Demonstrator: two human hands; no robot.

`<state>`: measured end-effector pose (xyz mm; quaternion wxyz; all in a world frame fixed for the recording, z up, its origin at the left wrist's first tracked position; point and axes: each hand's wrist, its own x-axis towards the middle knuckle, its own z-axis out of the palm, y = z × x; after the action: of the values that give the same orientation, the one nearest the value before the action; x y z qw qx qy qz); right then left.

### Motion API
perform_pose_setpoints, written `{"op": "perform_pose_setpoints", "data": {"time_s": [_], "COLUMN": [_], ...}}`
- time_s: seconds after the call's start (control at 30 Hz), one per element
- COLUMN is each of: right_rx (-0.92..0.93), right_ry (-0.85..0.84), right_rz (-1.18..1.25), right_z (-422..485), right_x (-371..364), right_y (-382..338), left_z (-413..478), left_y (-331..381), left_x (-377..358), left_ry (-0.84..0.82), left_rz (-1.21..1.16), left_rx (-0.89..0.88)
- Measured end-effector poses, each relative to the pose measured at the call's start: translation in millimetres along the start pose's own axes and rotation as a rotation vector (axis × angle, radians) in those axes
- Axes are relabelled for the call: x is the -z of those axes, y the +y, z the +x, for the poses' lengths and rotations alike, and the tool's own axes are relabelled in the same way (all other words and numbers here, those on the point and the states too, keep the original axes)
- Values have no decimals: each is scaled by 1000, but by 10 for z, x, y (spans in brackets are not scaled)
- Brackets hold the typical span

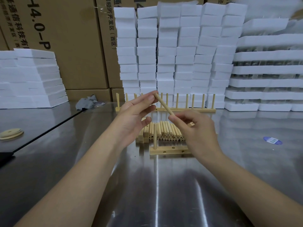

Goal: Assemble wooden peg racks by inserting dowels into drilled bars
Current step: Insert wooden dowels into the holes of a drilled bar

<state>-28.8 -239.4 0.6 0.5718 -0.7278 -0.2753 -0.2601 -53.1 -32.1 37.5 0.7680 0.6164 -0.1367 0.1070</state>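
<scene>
A light wooden dowel [164, 104] hangs slanted in the air between my hands. My left hand [136, 117] touches its upper end with its fingertips, palm turned up. My right hand [195, 128] pinches its lower end. Below them a drilled wooden bar [170, 150] lies on the steel table with one dowel [154, 136] standing upright in its left hole; two other top holes show, and its right end is hidden by my right hand. Behind the bar lies a pile of loose dowels [167, 132], with several spare bars [143, 136] stacked at its left.
Finished peg racks [185, 109] stand in a row at the back of the table [164, 185], before tall stacks of white foam blocks [172, 46] and cardboard boxes [65, 46]. Round wooden discs [11, 133] lie far left, a grey rag [87, 102] behind, a blue sticker [272, 140] right.
</scene>
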Motion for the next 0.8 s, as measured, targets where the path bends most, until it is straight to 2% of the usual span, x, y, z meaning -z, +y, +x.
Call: {"op": "perform_pose_setpoints", "data": {"time_s": [0.27,0.37,0.53,0.8], "right_rx": [22,15,28,22], "right_ry": [-292,-291,-231,-311], "right_rz": [-33,-25,142,-183], "right_z": [-61,-56,8,61], "right_x": [-81,-73,-28,81], "right_y": [-3,-3,-33,62], "left_z": [3,1,-30,-45], "left_y": [-18,-20,-59,-132], "left_x": [-16,-35,-131,-264], "left_ry": [-8,41,9,101], "left_rz": [116,244,387,423], "left_rx": [31,28,35,24]}}
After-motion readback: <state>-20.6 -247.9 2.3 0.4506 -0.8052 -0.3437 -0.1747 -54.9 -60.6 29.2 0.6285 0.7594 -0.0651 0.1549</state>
